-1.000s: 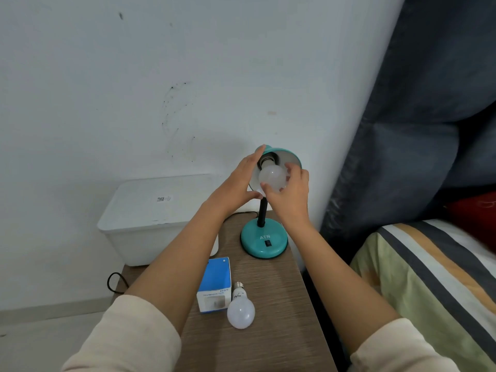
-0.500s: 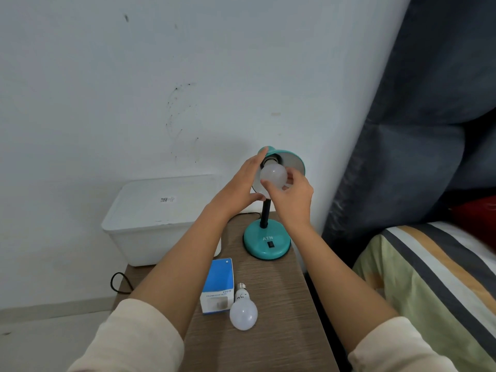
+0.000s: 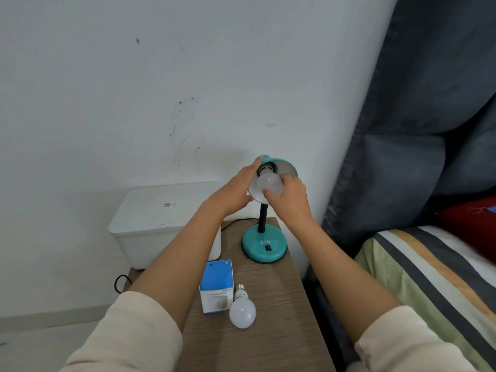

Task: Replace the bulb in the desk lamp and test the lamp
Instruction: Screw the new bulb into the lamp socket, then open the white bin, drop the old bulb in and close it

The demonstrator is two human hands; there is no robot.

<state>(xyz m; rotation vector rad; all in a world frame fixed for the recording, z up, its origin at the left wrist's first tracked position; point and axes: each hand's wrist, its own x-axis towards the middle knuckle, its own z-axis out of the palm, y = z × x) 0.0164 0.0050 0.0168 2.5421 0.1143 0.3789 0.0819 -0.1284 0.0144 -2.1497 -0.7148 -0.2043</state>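
Note:
A teal desk lamp [image 3: 264, 244] stands at the back of the wooden bedside table [image 3: 281, 304], its shade [image 3: 288, 167] tilted toward me. A white bulb [image 3: 269, 183] sits in the shade's socket. My right hand [image 3: 288, 198] grips this bulb with its fingertips. My left hand [image 3: 233, 190] holds the left rim of the shade. A second white bulb [image 3: 242, 310] lies on the table near me, screw base pointing away, beside a blue and white bulb box [image 3: 217, 285].
A white lidded bin [image 3: 150, 221] stands left of the table against the wall. A black cord [image 3: 119, 283] runs behind the table. A dark padded headboard [image 3: 402, 157] and striped bedding [image 3: 429, 277] lie to the right.
My right hand has shifted its grip around the bulb in the socket, fingers turning over it. My left hand stays on the shade. The view moved slightly.

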